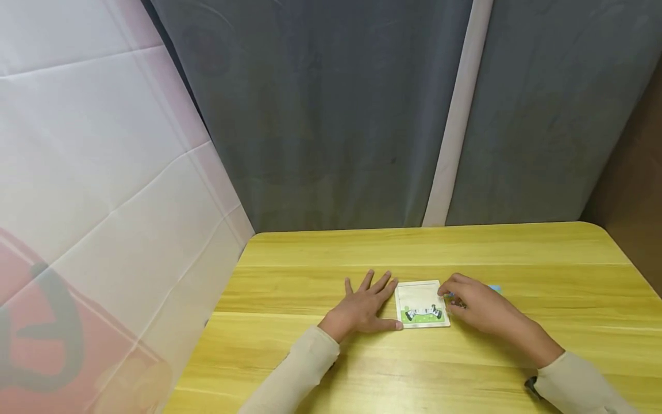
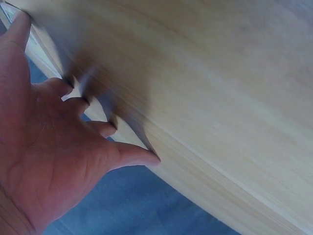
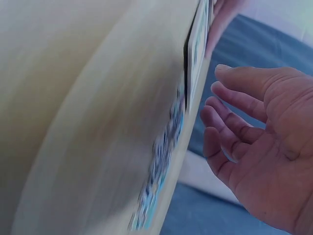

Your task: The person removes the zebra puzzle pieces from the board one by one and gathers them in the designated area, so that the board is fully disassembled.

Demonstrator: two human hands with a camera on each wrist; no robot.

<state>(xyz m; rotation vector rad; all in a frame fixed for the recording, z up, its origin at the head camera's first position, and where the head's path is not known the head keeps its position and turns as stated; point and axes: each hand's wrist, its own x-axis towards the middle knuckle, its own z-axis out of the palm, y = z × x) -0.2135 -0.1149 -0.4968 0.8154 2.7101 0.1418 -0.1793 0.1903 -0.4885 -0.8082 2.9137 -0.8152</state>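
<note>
A square puzzle tray [image 1: 418, 292] with a pale rim lies on the table, its lower strip filled with a picture of zebra legs on green grass [image 1: 425, 314]. My left hand [image 1: 364, 307] rests flat at its left side, fingers spread, thumb at the lower left corner. Just off the tray's right edge hovers my right hand [image 1: 478, 303], its fingers loosely bent. The right wrist view shows nothing between those fingers. Loose puzzle pieces [image 3: 159, 159], blurred, lie on the table beside the tray. Mostly my right hand hides them in the head view, where a blue piece [image 1: 495, 288] peeks out.
The yellow wood-grain table [image 1: 310, 253] ends at a grey curtain-like wall [image 1: 310, 115] with a pale vertical strip. A white printed sheet [image 1: 103, 144] hangs at the left, and a brown surface [image 1: 633, 190] stands at the right.
</note>
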